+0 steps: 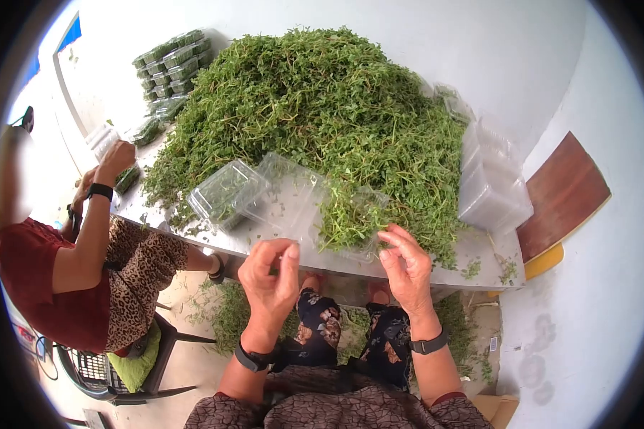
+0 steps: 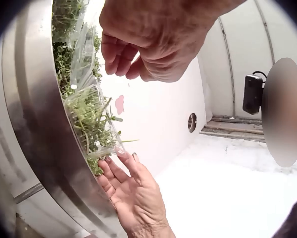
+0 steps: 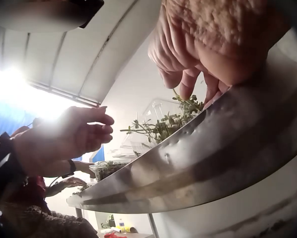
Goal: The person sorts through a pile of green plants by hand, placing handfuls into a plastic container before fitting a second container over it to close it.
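My left hand (image 1: pixel 268 279) is raised in front of the table edge, fingers curled and thumb tip near the index finger. Nothing shows between its fingers in the left wrist view. Nearer the table, my right hand (image 1: pixel 406 268) has its fingers loosely bent, fingertips right at the edge of an open clear plastic clamshell box (image 1: pixel 302 207). In the left wrist view, the right hand (image 2: pixel 136 191) is palm up beside this box's greens (image 2: pixel 89 119). Leafy green sprigs (image 1: pixel 347 222) fill the right half of the box; its other half lies unfolded to the left.
A large heap of greens (image 1: pixel 322 100) covers the table's back. A closed filled box (image 1: pixel 229 193) lies left, stacked filled boxes (image 1: pixel 172 64) stand behind, and nested clear boxes (image 1: pixel 495 179) stand right. Another person (image 1: pixel 71 264) works at the left. Sprigs litter the floor.
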Motion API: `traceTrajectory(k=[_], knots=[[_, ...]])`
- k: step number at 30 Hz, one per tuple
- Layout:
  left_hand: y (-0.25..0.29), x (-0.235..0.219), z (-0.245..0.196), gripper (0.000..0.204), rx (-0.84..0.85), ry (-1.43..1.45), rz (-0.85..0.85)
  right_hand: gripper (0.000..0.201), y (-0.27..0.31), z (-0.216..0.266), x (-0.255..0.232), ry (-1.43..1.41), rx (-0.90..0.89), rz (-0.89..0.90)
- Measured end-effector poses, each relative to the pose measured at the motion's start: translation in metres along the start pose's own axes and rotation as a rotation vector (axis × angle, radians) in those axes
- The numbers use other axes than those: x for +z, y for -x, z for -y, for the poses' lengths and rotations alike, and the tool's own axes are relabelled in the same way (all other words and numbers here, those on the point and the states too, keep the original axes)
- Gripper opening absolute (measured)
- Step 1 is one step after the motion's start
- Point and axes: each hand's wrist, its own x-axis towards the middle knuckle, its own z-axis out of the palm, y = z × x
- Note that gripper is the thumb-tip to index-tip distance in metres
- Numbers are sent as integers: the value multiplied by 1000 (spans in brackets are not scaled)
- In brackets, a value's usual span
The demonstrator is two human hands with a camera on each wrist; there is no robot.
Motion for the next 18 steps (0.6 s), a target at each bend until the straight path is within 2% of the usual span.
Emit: traceTrajectory(k=[2, 4, 5, 6, 9, 10, 15, 18], knots=[[-9, 2, -15, 12, 39, 9, 44, 27, 0, -2, -1, -149, 38, -3], [-16, 7, -16, 17, 254, -64, 187, 26, -1, -9, -3, -182, 38, -13], [-18, 9, -22, 22, 228, -67, 259, 26, -2, -11, -3, -207, 36, -16], [-19, 13, -21, 22, 232, -70, 261, 26, -3, -9, -4, -210, 35, -20], [-24, 24, -16, 22, 240, -170, 413, 23, -2, -2, -7, -138, 58, 12], [-27, 27, -15, 22, 243, -171, 416, 22, -1, -2, -8, -87, 40, 29], [-40, 34, -12, 18, 97, -122, 551, 17, 0, -1, -6, -35, 41, 33], [-46, 38, -22, 19, 84, -38, 483, 17, 0, -2, -7, -2, 19, 35]])
